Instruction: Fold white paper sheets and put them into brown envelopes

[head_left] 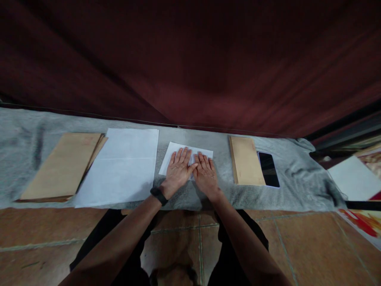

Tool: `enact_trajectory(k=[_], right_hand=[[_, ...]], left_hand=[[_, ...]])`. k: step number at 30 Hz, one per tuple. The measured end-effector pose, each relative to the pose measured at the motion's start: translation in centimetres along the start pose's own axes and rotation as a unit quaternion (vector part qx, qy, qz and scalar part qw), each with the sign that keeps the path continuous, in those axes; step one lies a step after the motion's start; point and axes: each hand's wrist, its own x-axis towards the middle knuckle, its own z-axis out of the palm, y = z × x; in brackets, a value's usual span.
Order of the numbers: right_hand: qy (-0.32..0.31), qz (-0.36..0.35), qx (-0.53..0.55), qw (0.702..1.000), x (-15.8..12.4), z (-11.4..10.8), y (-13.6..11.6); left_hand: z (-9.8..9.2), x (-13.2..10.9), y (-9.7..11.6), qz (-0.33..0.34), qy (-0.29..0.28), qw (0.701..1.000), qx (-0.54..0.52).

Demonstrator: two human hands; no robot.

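L hand (179,165), fingers slightly spread, & R hand (204,171), fingers nearly together, lie flat on small white rectangular paper (167,159) under fingers; prob. folded, flattening part-done. Large flat white paper sheets (125,171), L of fingers, & tan rectangular paper stack (245,159), R, untouched.

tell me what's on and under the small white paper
The left hand and right hand lie on the small white paper. Grey cloth shows around it; what is directly beneath is covered.
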Motion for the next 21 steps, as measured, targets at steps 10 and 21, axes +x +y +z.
enact_trajectory(k=[10, 21], right_hand=[[0.044, 0.011, 0.000, 0.999, -0.8, 0.0, 2.2], [0.014, 0.037, -0.026, 0.999, -1.0, -1.0, 3.5]], left_hand=[[0.3, 0.1, -0.6, -0.026, 0.000, 0.999, 0.024], [0.3, 0.0, -0.9, -0.039, 0.008, 0.999, 0.005]])
